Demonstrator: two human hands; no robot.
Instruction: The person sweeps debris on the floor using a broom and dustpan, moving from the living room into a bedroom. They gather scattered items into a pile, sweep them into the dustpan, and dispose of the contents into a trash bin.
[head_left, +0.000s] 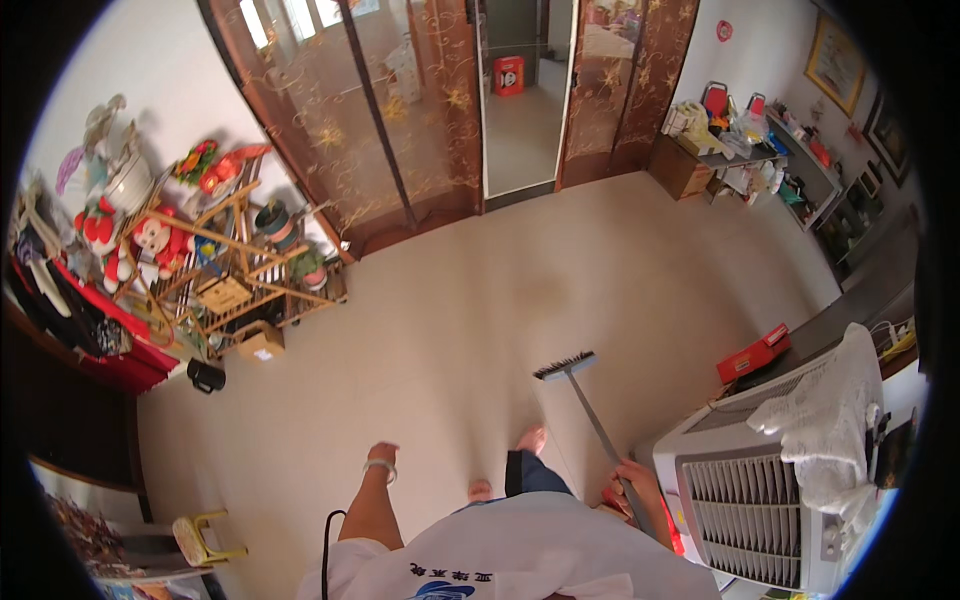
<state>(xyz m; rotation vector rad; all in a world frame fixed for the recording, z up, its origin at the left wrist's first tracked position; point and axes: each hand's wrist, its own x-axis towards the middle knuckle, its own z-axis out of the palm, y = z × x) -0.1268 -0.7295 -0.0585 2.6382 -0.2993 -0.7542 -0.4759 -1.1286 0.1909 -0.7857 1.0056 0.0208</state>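
My right hand (636, 486) is wrapped around the grey pole of a long-handled floor brush (592, 412). The brush's grey head (564, 366) extends ahead of me, its dark bristles pointing away; I cannot tell whether they touch the floor. On the other side, my left hand (383, 453) hangs over the beige floor (450, 337), a pale bangle at its wrist. Nothing shows in that hand, but its fingers are too small and foreshortened to read. My bare feet are partly visible below, between the two hands.
An air cooler (739, 517) draped with white cloth stands close on my right, with a red box (754, 354) beyond it. A wooden rack (247, 259) with toys and pots lines the left wall. Patterned folding doors (420, 150) flank an open doorway ahead. A yellow stool (196, 541) is behind left.
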